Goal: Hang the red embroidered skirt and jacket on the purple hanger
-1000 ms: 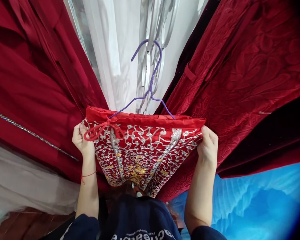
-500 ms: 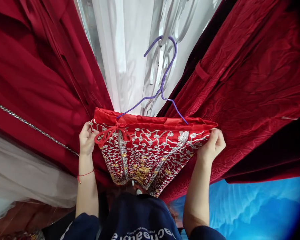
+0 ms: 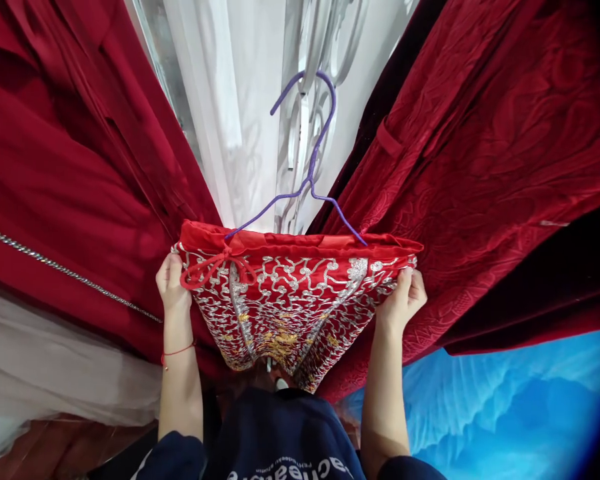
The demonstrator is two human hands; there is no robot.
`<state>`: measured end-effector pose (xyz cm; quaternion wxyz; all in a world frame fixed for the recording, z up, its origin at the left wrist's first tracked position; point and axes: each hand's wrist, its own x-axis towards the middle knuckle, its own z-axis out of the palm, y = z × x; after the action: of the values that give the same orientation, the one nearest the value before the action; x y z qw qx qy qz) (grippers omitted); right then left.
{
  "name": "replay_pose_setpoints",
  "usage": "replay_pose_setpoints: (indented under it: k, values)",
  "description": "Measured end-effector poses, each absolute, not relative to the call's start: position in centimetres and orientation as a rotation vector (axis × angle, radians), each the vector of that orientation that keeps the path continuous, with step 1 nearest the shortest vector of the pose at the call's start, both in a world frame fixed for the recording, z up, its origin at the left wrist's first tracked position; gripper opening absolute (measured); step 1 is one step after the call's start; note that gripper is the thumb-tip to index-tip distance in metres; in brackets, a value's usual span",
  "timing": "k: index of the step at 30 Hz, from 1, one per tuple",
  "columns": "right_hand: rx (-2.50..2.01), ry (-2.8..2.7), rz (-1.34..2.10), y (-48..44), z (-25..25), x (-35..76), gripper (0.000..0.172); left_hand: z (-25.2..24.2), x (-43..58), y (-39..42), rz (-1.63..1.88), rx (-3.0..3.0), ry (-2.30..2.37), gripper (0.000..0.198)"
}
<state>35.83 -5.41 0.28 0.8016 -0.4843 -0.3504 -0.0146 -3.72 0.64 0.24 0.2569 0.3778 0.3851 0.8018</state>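
A red garment (image 3: 295,293) with silver and gold embroidery hangs on a purple wire hanger (image 3: 307,167), whose hook points up in front of me. A red drawstring bow (image 3: 213,267) sits near its left top corner. My left hand (image 3: 173,287) grips the garment's left edge just below the red waistband. My right hand (image 3: 403,300) pinches the right edge at the same height. Both hands hold the cloth stretched between them.
Dark red hanging garments (image 3: 70,167) press in on the left, one with a silver chain trim (image 3: 70,273). Red embossed velvet (image 3: 480,167) hangs on the right. White sheer fabric (image 3: 230,100) is behind the hanger. A blue patterned surface (image 3: 505,407) lies at lower right.
The garment and hanger shifted slightly left and down. My right hand slid a little lower and inward along the right edge; the left hand kept its grip.
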Motion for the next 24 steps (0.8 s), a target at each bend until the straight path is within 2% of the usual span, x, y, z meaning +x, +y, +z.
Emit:
replay_pose_setpoints:
  k: [7, 9, 12, 19, 24]
  values:
    - [-1.005, -1.074, 0.129, -4.8, 4.4, 38.8, 0.035, 2.8, -4.6, 1.4, 2.04, 1.394, 1.081, 0.049]
    - [-1.047, -1.107, 0.066, -4.8, 5.8, 38.4, 0.032, 4.2, -4.2, 1.4, 2.015, 1.445, 1.128, 0.044]
    - [-1.06, -1.06, -0.075, -4.9, 7.1, 37.1, 0.036, 5.3, -3.6, 1.2, 2.046, 1.414, 1.09, 0.048]
    - [-1.162, -1.135, -0.224, -4.8, 7.9, 36.3, 0.039, 6.4, -3.7, 0.0, 1.942, 1.626, 1.128, 0.044]
    - [-1.17, -0.946, -0.336, -5.0, 8.2, 34.7, 0.041, 7.3, -2.2, 0.0, 2.17, 1.448, 1.08, 0.058]
